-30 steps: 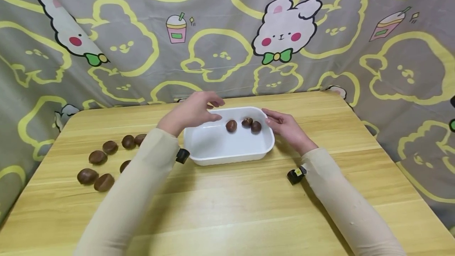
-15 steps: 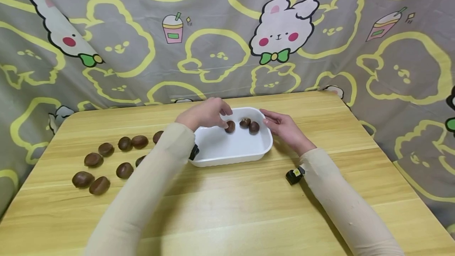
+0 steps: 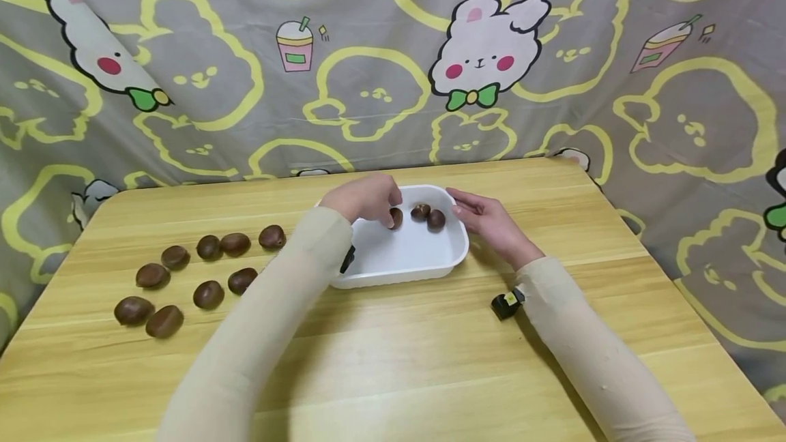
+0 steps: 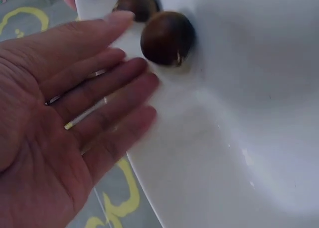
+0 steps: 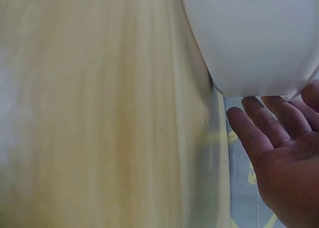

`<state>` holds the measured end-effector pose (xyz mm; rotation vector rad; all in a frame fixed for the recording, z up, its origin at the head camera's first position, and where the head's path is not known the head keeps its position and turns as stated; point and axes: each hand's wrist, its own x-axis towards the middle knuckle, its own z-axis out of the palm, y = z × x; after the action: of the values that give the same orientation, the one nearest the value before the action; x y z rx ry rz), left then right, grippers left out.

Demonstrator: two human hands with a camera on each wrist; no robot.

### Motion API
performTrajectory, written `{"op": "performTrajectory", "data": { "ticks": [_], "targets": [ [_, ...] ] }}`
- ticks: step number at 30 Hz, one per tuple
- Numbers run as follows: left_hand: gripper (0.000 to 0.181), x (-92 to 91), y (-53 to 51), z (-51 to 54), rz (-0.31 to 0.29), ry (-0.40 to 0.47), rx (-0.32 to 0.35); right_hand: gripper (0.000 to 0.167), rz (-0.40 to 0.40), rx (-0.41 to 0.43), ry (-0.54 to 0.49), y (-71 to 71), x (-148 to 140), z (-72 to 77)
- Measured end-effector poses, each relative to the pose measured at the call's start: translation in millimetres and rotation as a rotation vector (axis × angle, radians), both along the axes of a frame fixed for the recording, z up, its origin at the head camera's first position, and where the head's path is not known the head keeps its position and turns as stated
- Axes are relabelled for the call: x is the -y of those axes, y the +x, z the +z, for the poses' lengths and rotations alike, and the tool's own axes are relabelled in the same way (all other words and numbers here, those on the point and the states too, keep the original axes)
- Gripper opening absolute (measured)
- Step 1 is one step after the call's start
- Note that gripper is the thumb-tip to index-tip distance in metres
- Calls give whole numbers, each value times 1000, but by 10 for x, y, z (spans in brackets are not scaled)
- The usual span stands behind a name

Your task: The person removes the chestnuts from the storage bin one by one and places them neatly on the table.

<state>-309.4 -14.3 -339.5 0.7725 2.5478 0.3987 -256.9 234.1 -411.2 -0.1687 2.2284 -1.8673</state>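
Note:
A white rectangular dish (image 3: 402, 254) stands on the table with three chestnuts inside. My left hand (image 3: 368, 198) reaches over the dish's far left side, fingers at the leftmost chestnut (image 3: 398, 217). In the left wrist view the fingers are fairly straight and this chestnut (image 4: 167, 37) sits just beyond the fingertips, not gripped. Two more chestnuts, one (image 3: 420, 211) touching the other (image 3: 436, 219), lie near the dish's right end. Against that end rests my right hand (image 3: 496, 227); in the right wrist view its extended fingers (image 5: 259, 120) touch the outer wall.
Several chestnuts (image 3: 209, 295) lie loosely spread on the wooden table (image 3: 393, 360), left of the dish. A patterned grey curtain (image 3: 368, 114) hangs behind the table's far edge. My left sleeve (image 3: 270, 312) crosses in front of the dish's left end.
My left hand has moved right and down into the dish, to the leftmost chestnut. The right hand stays at the dish's end. The head view has shifted slightly.

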Motion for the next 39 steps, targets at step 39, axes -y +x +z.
{"op": "performTrajectory", "data": {
  "ticks": [39],
  "targets": [
    [17, -78, -35, -225, -35, 59, 57, 49, 5, -1, 0, 16, 4, 20]
  ]
}}
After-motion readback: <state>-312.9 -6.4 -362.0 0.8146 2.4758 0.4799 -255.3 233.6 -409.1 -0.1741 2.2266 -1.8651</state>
